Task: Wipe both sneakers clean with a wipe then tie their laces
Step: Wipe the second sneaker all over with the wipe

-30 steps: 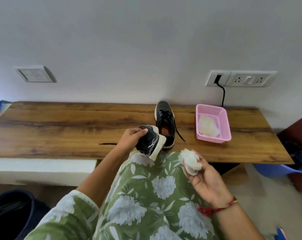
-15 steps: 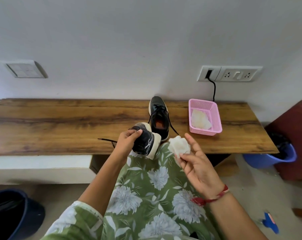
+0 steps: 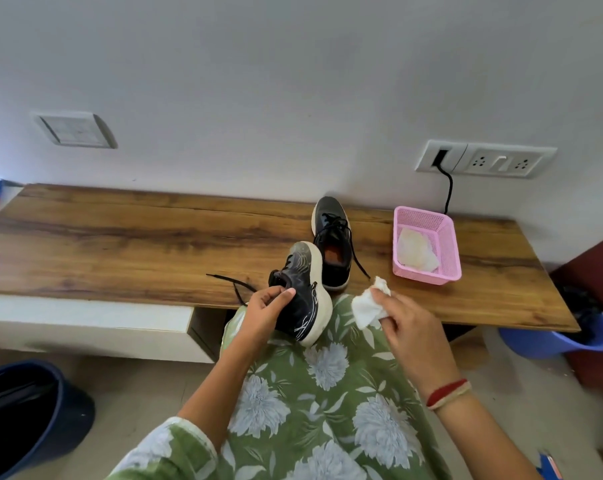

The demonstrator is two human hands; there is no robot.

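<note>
Sneaker one (image 3: pixel 301 292), black with a white sole, is off the surface. The left hand (image 3: pixel 265 310) grips it at the collar, thumb and fingers curled round the opening. I read it as tilted on its side, sole facing right, with the toe raised over the front edge of the wooden top (image 3: pixel 120 244) and the heel low over a green floral lap. One loose lace (image 3: pixel 230 282) trails from it onto the wood.

The right hand (image 3: pixel 407 323) pinches a crumpled white wipe (image 3: pixel 367 306) between thumb and fingers. The wipe sits just beside the sole, and I can see a strip of fabric between them.

Sneaker two (image 3: pixel 331 244) stands upright on the wooden top, toe toward the wall, directly behind sneaker one. Its laces are untied.

Surface: a long brown wood-grain slab set against a plain white wall. A pink basket (image 3: pixel 449 271) stands right of sneaker two and holds another pale wipe (image 3: pixel 416 252).

Room: a socket panel (image 3: pixel 483 159) is on the wall above the basket, and a black cable (image 3: pixel 449 192) drops from it behind the slab. A switch plate (image 3: pixel 75 129) is mounted at the left. On the floor I see a dark blue bin (image 3: pixel 33 410) at the lower left and a lighter blue tub (image 3: pixel 552 341) under the slab's right end.
</note>
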